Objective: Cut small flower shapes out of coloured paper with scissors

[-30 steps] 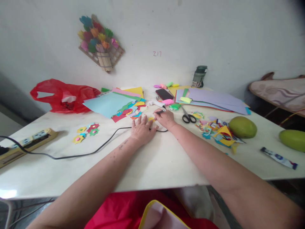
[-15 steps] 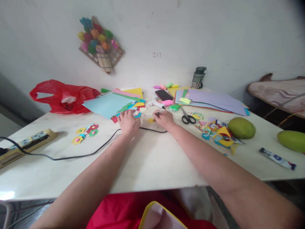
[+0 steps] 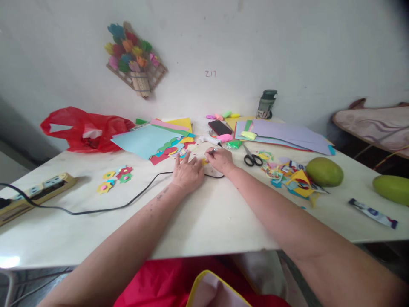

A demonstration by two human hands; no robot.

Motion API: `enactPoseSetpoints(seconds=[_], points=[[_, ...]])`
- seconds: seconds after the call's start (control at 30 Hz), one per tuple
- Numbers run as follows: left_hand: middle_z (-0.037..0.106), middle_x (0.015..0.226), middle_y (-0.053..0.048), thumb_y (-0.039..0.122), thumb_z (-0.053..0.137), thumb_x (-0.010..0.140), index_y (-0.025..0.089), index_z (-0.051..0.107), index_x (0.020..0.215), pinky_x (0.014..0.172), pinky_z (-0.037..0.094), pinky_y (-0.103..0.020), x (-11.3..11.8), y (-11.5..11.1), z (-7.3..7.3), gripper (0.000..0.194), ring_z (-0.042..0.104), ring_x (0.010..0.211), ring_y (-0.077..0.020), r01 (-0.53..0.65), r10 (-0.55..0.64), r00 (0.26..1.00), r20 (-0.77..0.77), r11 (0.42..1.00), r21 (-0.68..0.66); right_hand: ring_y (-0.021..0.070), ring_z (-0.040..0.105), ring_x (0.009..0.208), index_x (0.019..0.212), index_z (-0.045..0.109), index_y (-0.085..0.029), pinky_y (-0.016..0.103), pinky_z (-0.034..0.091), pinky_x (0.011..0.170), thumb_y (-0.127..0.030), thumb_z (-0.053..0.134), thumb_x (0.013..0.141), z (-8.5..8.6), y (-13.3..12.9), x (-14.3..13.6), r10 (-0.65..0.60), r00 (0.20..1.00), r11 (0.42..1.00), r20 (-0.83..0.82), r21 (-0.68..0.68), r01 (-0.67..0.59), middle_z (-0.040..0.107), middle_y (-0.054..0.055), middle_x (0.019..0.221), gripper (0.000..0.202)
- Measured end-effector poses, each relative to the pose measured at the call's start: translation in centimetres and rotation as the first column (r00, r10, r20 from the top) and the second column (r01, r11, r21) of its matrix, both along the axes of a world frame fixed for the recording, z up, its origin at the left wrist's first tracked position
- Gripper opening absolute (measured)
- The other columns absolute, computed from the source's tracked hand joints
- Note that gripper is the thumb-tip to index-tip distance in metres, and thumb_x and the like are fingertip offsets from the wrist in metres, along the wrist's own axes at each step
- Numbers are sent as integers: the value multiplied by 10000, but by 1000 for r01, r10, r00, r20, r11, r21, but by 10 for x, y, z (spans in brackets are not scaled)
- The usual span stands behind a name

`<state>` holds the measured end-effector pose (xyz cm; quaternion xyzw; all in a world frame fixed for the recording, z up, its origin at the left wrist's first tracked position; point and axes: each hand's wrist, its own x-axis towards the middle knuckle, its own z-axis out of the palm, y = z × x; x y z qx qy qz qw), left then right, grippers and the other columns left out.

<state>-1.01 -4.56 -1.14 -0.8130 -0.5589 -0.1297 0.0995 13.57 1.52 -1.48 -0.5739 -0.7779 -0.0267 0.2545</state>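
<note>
My right hand (image 3: pixel 220 160) is closed around a dark pen (image 3: pixel 212 151), its lower end hidden by the fingers. A small yellow paper piece (image 3: pixel 203 162) lies on the table between my hands. My left hand (image 3: pixel 188 172) rests palm down with fingers spread, its fingertips beside the yellow piece. Just beyond it lie coloured paper cut-outs (image 3: pixel 169 151) in red, green, yellow and blue. A white glue gun (image 3: pixel 208 139) lies past my hands, and its black cable (image 3: pixel 140 194) runs under them to the left. Finished-looking paper flowers (image 3: pixel 105 187) lie at the left.
Black-handled scissors (image 3: pixel 253 160), paper scraps (image 3: pixel 295 181) and a green mango-like fruit (image 3: pixel 324 172) are on the right. Coloured sheets (image 3: pixel 281 132) and a phone (image 3: pixel 220 127) lie at the back. A red plastic bag (image 3: pixel 76 132) and a power strip (image 3: pixel 47 189) occupy the left.
My left hand has moved right and nearer to me, from the coloured cut-outs to beside the yellow piece. My right hand stays in place with the pen.
</note>
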Motion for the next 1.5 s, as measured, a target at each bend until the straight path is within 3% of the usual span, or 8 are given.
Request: enactPoseSetpoints(seconds=[0.23, 0.43, 0.67, 0.9, 1.2, 1.5], points=[[545, 1313, -55, 338, 251, 916, 233, 581, 1215, 1112, 51, -576, 2, -4, 2, 457, 265, 1367, -296, -7, 5, 999, -54, 999, -47, 176, 659, 878, 914, 669, -250, 267, 443, 701, -328, 425, 880, 3, 0, 1, 4, 986, 996, -166, -85, -19, 733, -10, 770, 258], [520, 1331, -82, 360, 235, 919, 232, 525, 1282, 1105, 61, -573, 3, -4, 0, 482, 236, 1377, -297, -44, 39, 995, -90, 997, -58, 150, 649, 888, 925, 644, -279, 265, 457, 751, -282, 480, 832, 2, 1, 6, -9, 926, 998, -377, -65, -17, 731, -51, 828, 189], [461, 1382, -113, 419, 219, 920, 228, 469, 1332, 1087, 95, -580, 5, -4, -3, 518, 264, 1363, -309, -82, 73, 993, -93, 992, -94, 176, 639, 904, 934, 646, -286, 294, 469, 784, -270, 533, 751, -3, 8, 10, 19, 940, 995, -340, -83, -50, 708, -46, 962, 216], [436, 1401, -134, 416, 196, 925, 201, 444, 1347, 1088, 103, -570, 6, -4, -4, 535, 297, 1349, -303, -93, 80, 990, -116, 990, -110, 165, 642, 913, 922, 638, -241, 309, 481, 827, -193, 537, 712, -8, 12, 12, 112, 870, 979, -480, -98, -181, 718, -38, 864, 238], [435, 1398, -143, 406, 202, 922, 179, 452, 1340, 1096, 104, -549, 6, -4, -2, 537, 316, 1339, -301, -86, 72, 991, -116, 989, -121, 173, 650, 914, 891, 633, -242, 321, 486, 800, -159, 514, 698, -10, 14, 12, 114, 870, 974, -480, -117, -192, 724, -41, 794, 241], [480, 1350, -144, 395, 217, 920, 175, 461, 1328, 1098, 140, -520, 6, -5, -3, 524, 363, 1305, -290, -71, 60, 991, -122, 994, -85, 165, 641, 913, 885, 632, -269, 305, 480, 790, -156, 501, 710, -2, 5, 8, 39, 903, 979, -427, -165, -120, 726, -65, 813, 246]])
